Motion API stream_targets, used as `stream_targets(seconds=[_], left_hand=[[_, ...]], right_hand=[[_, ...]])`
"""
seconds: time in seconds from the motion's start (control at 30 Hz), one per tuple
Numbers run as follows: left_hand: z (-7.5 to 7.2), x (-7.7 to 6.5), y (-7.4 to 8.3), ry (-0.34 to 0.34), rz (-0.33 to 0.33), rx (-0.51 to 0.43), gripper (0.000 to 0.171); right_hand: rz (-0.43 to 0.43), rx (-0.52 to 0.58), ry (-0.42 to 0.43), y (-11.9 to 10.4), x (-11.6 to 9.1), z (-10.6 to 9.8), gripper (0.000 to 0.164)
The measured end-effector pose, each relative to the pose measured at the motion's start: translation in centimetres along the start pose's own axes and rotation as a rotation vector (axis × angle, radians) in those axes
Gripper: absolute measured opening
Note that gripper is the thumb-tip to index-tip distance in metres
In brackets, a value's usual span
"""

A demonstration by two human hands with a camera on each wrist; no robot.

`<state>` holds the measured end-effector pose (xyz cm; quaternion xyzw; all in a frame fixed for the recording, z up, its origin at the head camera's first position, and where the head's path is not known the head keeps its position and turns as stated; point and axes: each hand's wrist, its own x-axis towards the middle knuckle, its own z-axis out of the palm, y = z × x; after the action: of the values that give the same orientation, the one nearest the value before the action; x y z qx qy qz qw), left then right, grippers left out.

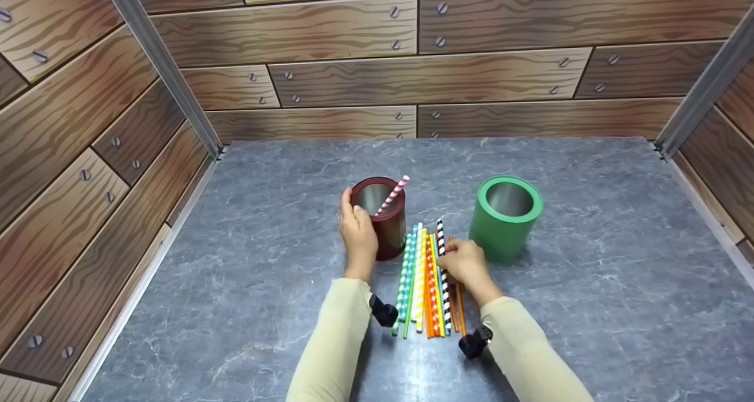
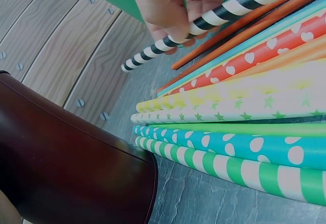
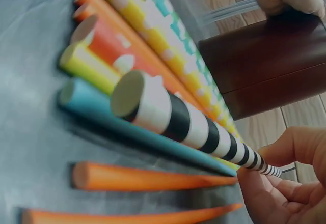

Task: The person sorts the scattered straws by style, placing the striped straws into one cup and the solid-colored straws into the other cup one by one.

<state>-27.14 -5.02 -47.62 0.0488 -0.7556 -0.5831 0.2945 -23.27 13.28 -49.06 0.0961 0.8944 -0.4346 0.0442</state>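
My left hand [image 1: 358,232] holds a dark brown cup [image 1: 391,237] around its left side. A red-and-white striped paper straw [image 1: 392,195] leans inside that cup and sticks out above the rim. Between thumb and fingers, my right hand [image 1: 466,264] pinches a black-and-white striped straw [image 2: 225,13]; in the right wrist view this straw's near end [image 3: 145,102] stands higher than its neighbours. Side by side on the table lie several coloured straws: green-striped [image 2: 237,169], blue dotted [image 2: 232,141], yellow [image 2: 214,92], red with hearts [image 2: 249,57] and plain orange [image 3: 147,177].
A green cup [image 1: 503,237] stands upright to the right, just beyond my right hand. The grey marbled table [image 1: 247,260] is bordered by wood-patterned panels [image 1: 341,30] at the back and both sides.
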Motion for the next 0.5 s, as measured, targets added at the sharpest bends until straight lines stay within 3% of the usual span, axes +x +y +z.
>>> stream_targets(seconds=[0.33, 0.5], left_hand=[[0.0, 0.0, -0.1, -0.001, 0.000, -0.006, 0.044], [0.0, -0.1, 0.1, 0.002, -0.001, -0.009, 0.045]], right_hand=[[-0.024, 0.122, 0.007, -1.7, -0.4, -0.8, 0.036], [-0.031, 0.146, 0.003, -3.1, -0.5, -1.7, 0.038]])
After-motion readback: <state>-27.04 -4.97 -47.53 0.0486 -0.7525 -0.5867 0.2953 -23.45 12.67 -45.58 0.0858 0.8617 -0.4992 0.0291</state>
